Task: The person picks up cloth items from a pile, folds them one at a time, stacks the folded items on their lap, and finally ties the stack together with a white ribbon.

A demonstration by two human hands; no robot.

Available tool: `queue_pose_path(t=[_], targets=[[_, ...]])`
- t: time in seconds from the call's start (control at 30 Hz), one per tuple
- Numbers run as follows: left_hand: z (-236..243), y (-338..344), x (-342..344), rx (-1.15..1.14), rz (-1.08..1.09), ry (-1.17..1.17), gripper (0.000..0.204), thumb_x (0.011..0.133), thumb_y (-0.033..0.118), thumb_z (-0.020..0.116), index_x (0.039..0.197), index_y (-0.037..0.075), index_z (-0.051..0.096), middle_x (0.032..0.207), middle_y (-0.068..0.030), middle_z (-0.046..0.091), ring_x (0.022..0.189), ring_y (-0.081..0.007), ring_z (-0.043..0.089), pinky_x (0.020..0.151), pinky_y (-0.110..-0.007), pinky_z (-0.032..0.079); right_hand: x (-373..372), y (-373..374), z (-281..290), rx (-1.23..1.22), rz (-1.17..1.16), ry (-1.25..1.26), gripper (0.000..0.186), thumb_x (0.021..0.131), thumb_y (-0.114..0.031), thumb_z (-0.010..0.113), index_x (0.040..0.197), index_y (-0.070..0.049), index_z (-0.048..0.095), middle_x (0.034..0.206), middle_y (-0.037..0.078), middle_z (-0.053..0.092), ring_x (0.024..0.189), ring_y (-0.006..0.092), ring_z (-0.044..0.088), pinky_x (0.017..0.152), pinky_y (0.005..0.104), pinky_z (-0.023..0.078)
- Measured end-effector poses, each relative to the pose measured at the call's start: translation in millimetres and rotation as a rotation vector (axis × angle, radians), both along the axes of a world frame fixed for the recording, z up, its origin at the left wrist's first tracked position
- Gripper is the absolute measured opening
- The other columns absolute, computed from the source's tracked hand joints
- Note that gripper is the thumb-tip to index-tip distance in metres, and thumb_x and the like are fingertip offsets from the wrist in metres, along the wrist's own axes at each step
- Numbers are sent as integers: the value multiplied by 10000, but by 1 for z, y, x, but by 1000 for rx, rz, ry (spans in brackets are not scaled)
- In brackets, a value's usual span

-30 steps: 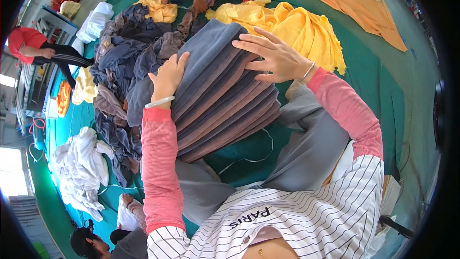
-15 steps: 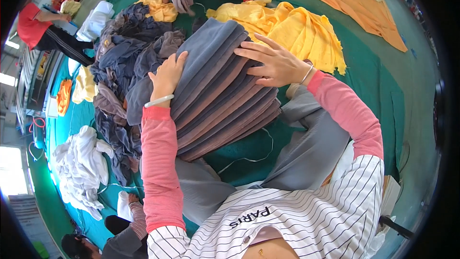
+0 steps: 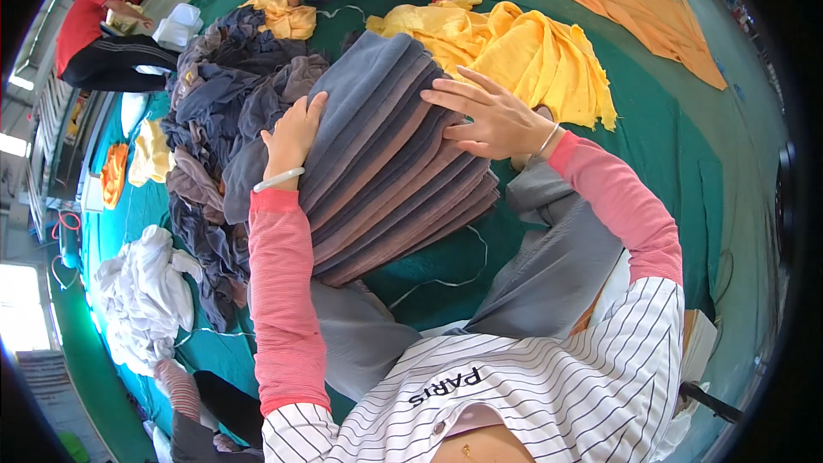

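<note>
A fanned stack of folded, soft slate-blue and brown cloths (image 3: 390, 150) sits between the person's two hands, on the green floor sheet (image 3: 686, 180) in front of the grey-trousered legs (image 3: 549, 266). The left hand (image 3: 291, 139), open, lies against the stack's left edge. The right hand (image 3: 490, 117) is open too — fingers spread, tips at the upper right edge of the layers.

Just left of the stack is a crumpled heap of dark blue-grey and brown cloths (image 3: 227, 77); a bright yellow rumpled cloth (image 3: 536, 60) lies beyond the right hand. A thin white string (image 3: 446, 282) curls on the sheet near the stack's lower right side.
</note>
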State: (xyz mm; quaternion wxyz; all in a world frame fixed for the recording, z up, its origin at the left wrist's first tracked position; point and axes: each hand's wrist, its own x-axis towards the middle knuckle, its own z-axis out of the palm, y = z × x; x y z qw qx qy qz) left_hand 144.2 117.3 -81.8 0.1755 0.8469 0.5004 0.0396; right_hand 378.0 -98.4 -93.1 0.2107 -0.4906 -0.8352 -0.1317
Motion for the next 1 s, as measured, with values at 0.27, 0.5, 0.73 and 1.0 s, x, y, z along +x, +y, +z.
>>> queue_pose_path(t=[0.27,0.5,0.73,1.0], targets=[[-6,4,-3,2,-22,-24,679,872,637,280,1261,117,480,1287,-150,499,1211,-358,436,995,-664,120,8,-4,-18,96,-31,-145,226,676,-262,695,874,-155,675,1410,53,354,1332,208,275,1107,424,209],[-16,17,-10,-2,-52,-34,714,863,656,273,1305,124,449,1317,-164,467,1239,-349,412,1011,-651,108,2,-14,-4,-92,-15,-1,107,704,-133,632,809,-152,640,1402,43,366,1320,193,299,1090,404,254],[-11,14,-8,-38,-2,-17,719,856,667,272,1308,137,451,1316,-161,470,1246,-351,403,1012,-647,107,-1,-14,-13,143,9,-165,20,714,-144,613,727,-154,601,1370,50,407,1307,199,317,1089,404,262],[-19,31,-16,-43,-31,-24,720,850,677,272,1313,156,451,1325,-155,462,1254,-341,398,1020,-634,116,4,-19,-20,-137,34,-38,234,716,-286,653,911,-157,663,1409,64,357,1322,215,292,1105,447,203]])
